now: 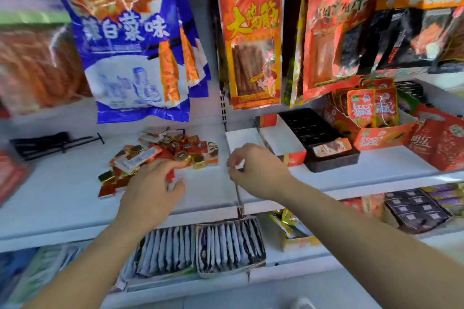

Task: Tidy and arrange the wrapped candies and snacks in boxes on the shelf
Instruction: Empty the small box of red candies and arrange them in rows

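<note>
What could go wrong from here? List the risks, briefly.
1. The left hand reaches into the loose candy pile; a careless sweep could push the stray candies off the shelf edge.
2. The right hand works close to the empty white box; a bump might knock it askew.

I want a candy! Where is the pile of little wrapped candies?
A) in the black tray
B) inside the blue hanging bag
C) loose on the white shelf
C: the wrapped candies lie loose in a heap on the white shelf, right by the left hand.
</note>
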`<act>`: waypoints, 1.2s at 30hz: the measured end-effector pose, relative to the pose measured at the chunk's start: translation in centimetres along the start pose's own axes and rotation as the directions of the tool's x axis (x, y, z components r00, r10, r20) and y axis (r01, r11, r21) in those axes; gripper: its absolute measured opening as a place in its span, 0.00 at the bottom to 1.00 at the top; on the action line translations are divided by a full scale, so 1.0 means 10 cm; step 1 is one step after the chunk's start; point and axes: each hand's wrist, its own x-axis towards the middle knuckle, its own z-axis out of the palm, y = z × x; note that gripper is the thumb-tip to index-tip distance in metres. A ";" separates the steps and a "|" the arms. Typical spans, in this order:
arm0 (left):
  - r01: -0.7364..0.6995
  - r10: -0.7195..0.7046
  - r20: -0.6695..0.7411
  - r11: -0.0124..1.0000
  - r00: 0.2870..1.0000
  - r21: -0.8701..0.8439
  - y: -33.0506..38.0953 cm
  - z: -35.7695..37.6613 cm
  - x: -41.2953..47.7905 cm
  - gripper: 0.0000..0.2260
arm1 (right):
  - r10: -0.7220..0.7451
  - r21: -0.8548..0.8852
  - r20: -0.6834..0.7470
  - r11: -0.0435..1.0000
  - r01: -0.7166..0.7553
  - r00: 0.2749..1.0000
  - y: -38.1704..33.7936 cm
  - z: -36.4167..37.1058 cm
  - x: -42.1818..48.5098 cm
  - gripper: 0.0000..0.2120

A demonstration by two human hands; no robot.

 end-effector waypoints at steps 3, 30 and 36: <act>0.119 -0.117 -0.021 0.986 0.993 0.114 -0.46 -0.12 -0.11 0.18 | -0.040 -0.009 0.100 0.999 0.041 0.994 -0.36 0.39 0.25 0.13; 0.140 -0.211 -0.204 0.939 0.956 -0.314 -0.67 -0.21 0.11 0.07 | 0.205 0.080 -0.075 0.977 -0.199 0.976 -0.14 0.84 0.35 0.24; 0.243 -0.356 0.008 0.623 0.934 -0.743 -0.26 -0.31 -0.10 0.05 | 0.298 0.072 0.112 0.949 -0.307 0.948 -0.22 0.69 0.26 0.24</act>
